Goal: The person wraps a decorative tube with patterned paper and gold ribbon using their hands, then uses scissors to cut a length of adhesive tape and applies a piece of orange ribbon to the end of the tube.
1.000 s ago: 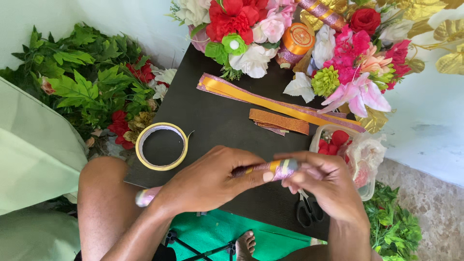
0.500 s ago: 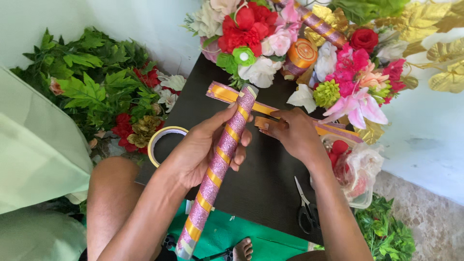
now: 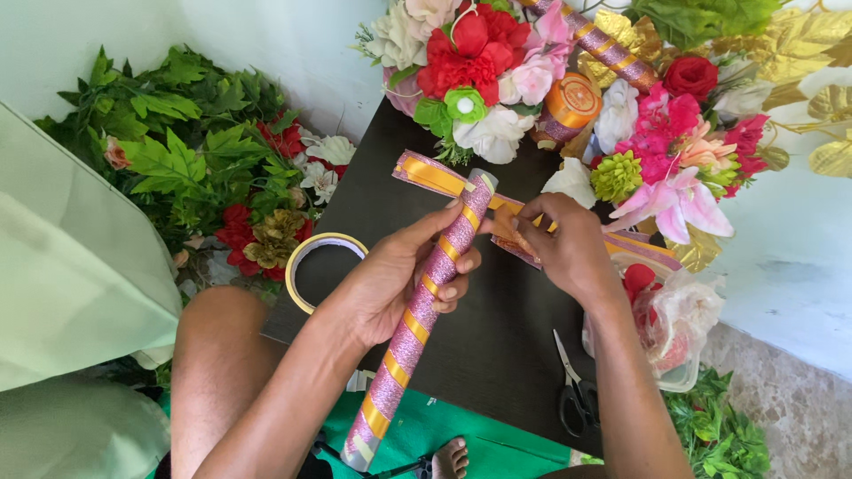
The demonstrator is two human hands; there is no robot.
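Pink glitter tube (image 3: 424,306), orange spiral stripes, gripped by left hand (image 3: 390,279)

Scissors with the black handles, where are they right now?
The black-handled scissors lie flat on the dark tabletop in the head view, near its front edge, below the right hand and left of the clear plastic bag of flowers.

Scissors' blades (image 3: 563,348) under right forearm; tube's (image 3: 417,328) base cropped
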